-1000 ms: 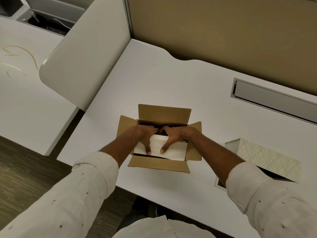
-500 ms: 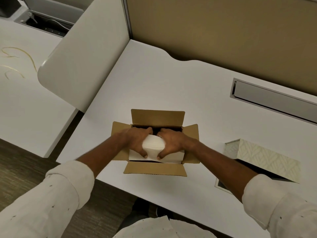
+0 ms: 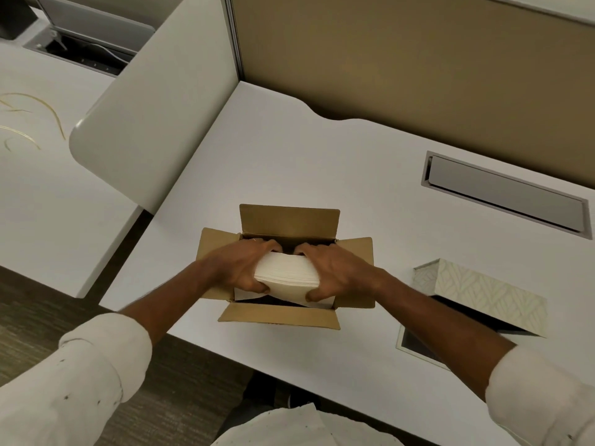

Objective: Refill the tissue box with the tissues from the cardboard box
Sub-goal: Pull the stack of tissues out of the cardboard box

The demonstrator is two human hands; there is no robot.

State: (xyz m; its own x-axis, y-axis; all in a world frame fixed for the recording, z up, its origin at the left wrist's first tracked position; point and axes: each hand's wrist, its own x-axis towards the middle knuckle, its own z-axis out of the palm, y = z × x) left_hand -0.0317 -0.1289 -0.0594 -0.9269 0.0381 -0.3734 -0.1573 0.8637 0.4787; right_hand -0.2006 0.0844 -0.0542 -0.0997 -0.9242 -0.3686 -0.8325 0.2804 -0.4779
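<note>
A brown cardboard box [image 3: 289,220] stands open on the white desk, its four flaps spread out. Both hands are in its mouth, gripping a thick stack of white tissues [image 3: 285,273] from either side. My left hand [image 3: 241,268] clasps the stack's left end and my right hand [image 3: 335,273] clasps its right end. The stack sits raised at the box's rim, with more white tissue showing beneath it. The tissue box [image 3: 483,292], pale with a leaf pattern, lies to the right with its dark open side toward me.
A grey cable hatch [image 3: 505,194] is set into the desk [image 3: 322,156] at the back right. A tan partition wall [image 3: 418,59] closes the far side. A white side panel [image 3: 151,101] rises at the left, with another desk beyond it. The floor lies below the near edge.
Both hands have closed around the tissue stack and lifted it from flat inside the box up to the rim. The cardboard box has shifted slightly toward the left.
</note>
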